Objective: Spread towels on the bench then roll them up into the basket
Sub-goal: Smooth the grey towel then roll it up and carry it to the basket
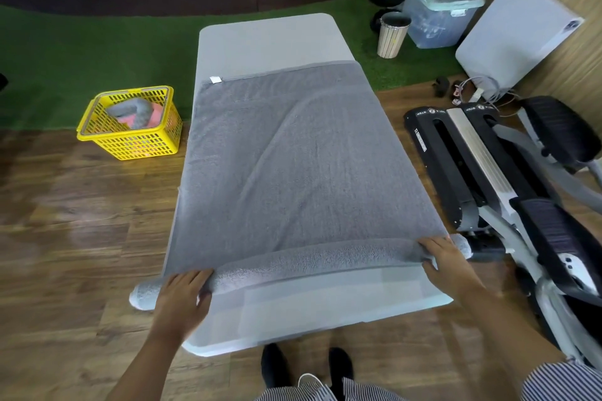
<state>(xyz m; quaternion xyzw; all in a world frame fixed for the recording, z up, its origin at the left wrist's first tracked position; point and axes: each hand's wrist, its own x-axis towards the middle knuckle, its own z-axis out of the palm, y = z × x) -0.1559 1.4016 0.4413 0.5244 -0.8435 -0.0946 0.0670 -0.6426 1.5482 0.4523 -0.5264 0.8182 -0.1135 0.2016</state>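
A grey towel [293,153] lies spread over the light grey bench [273,39]. Its near edge is wound into a thin roll [309,259] that spans the bench's width and sticks out past both sides. My left hand [182,293] rests on the roll's left end with fingers laid over it. My right hand [446,259] lies on the roll's right end, fingers stretched forward. A yellow basket [130,143] stands on the floor left of the bench, holding a rolled grey towel [133,112] and a pink one [154,115].
A black and silver stepper machine [488,172] stands close on the bench's right. A slatted bin [392,36], a clear storage box [436,16] and a white unit [518,32] stand at the far right. Wooden floor lies to the left, green turf beyond.
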